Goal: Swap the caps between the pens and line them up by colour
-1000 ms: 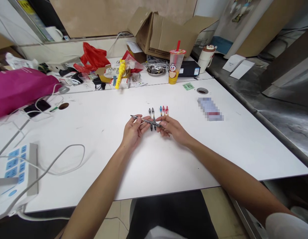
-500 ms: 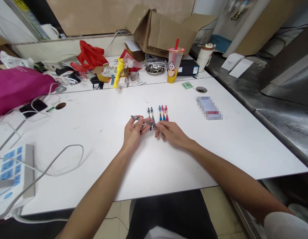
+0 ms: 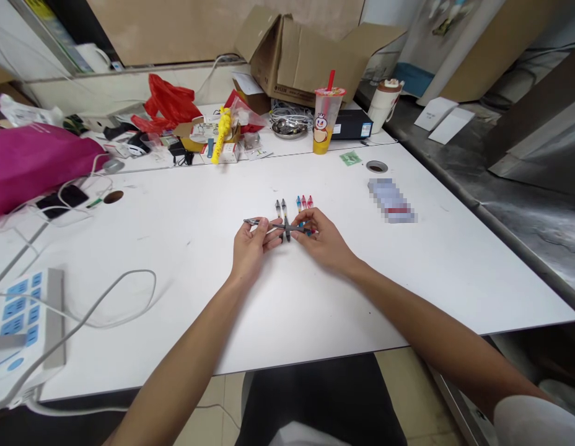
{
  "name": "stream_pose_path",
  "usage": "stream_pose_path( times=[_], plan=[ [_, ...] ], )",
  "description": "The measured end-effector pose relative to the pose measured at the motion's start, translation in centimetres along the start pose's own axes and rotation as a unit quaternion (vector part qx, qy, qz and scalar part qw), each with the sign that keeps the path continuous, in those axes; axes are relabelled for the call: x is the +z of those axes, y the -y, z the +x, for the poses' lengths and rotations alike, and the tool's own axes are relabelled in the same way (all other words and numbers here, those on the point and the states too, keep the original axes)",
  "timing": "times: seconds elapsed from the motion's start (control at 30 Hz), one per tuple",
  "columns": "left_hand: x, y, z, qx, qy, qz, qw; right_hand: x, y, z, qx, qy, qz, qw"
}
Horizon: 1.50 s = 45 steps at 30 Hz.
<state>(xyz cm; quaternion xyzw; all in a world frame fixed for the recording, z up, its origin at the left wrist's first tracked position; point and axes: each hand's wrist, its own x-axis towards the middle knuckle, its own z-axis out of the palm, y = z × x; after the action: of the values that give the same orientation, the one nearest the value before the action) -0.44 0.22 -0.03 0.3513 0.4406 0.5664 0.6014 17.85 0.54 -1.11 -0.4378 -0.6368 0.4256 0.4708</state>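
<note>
My left hand [image 3: 248, 251] pinches a slim grey pen [image 3: 251, 221] between thumb and fingers, its silvery end sticking out to the left. My right hand [image 3: 328, 243] grips a dark grey part [image 3: 297, 228] at the pen's other end, thumb below and fingers above. The two pieces lie nearly in one line; whether they are still joined I cannot tell. Just beyond the hands lie two black pens [image 3: 283, 204] side by side, partly covered. Right of these, a blue pen [image 3: 298, 202] and two pink-red pens [image 3: 310, 201] are half hidden by my right hand.
On the white table [image 3: 199, 297] are a roll of tape [image 3: 377, 166], a green packet [image 3: 351, 158] and a blurred-out flat object [image 3: 392, 200]. A drink cup [image 3: 325, 124] stands at the back. Left are a power strip [image 3: 41, 328] with cables and a magenta bag [image 3: 41, 161].
My right hand has shifted slightly right and its fingers have risen. More of the dark grey part now shows, reaching further right. My left hand has barely moved.
</note>
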Motion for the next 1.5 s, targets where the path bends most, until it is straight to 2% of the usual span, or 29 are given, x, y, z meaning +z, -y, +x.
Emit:
stream_pose_path(
  times=[0.3, 0.53, 0.67, 0.9, 1.13, 1.33, 1.5],
  plan=[
    [0.1, 0.2, 0.0, -0.01, -0.007, -0.012, 1.0, 0.1, 0.1, 0.0, 0.016, 0.0, -0.039, 0.999],
    [0.4, 0.0, 0.1, -0.043, -0.027, -0.055, 0.997, -0.3, 0.3, -0.1, -0.13, -0.016, -0.092, 0.987],
    [0.4, -0.3, 0.2, -0.049, -0.044, -0.084, 0.994, -0.6, 0.1, 0.0, -0.152, -0.003, -0.083, 0.985],
    [-0.3, -0.8, 0.8, -0.037, -0.068, -0.132, 0.988, -1.8, 0.8, 0.6, -0.116, -0.033, -0.052, 0.991],
    [-1.4, -0.8, 1.4, -0.008, -0.089, -0.121, 0.989, -3.7, 1.3, 1.1, -0.061, -0.076, -0.068, 0.993],
    [-1.0, -0.8, 1.0, 0.0, -0.056, -0.102, 0.993, -3.4, 0.3, 1.2, -0.031, -0.032, 0.013, 0.999],
    [-0.4, -0.6, 0.5, 0.023, -0.001, -0.091, 0.996, -2.3, 0.4, 0.7, 0.015, -0.014, -0.058, 0.998]
  ],
)
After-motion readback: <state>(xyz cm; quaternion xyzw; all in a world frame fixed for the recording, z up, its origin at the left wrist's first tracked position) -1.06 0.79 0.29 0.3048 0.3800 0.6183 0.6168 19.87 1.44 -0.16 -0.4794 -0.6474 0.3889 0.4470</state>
